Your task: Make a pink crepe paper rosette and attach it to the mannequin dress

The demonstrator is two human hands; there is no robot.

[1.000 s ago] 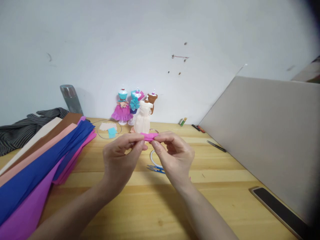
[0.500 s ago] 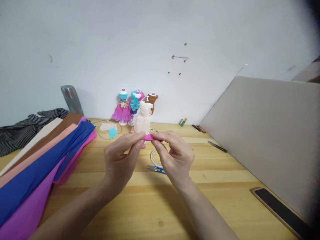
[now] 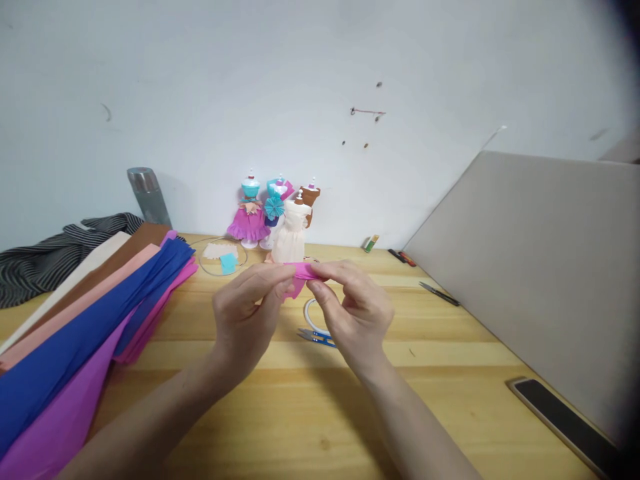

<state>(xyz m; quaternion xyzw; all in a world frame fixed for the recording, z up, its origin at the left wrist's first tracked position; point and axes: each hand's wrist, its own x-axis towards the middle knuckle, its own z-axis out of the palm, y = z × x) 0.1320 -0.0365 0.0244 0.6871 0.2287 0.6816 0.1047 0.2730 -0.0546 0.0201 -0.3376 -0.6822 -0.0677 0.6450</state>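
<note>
A small piece of pink crepe paper (image 3: 299, 283) is stretched between my two hands above the table, its upper edge gathered or folded. My left hand (image 3: 250, 307) pinches one end between thumb and index finger. The other end is pinched by the thumb and fingers of my right hand (image 3: 357, 313). Below the paper lie a white ring (image 3: 310, 317), partly hidden by my right hand, and blue thread snips (image 3: 315, 337). Just behind stands a small dress form in a cream dress (image 3: 290, 233).
More dressed forms (image 3: 249, 217) stand against the wall. Long folded sheets of coloured crepe paper (image 3: 100, 333) and a striped cloth (image 3: 45, 260) lie left, near a bottle (image 3: 150, 197). A phone (image 3: 565, 423), a dark pen-like tool (image 3: 440, 293) and a pale panel (image 3: 540, 267) are right.
More of the pink paper now shows, with a flap hanging below my fingers. Both hands keep their pinch. The whole view has shifted slightly.
</note>
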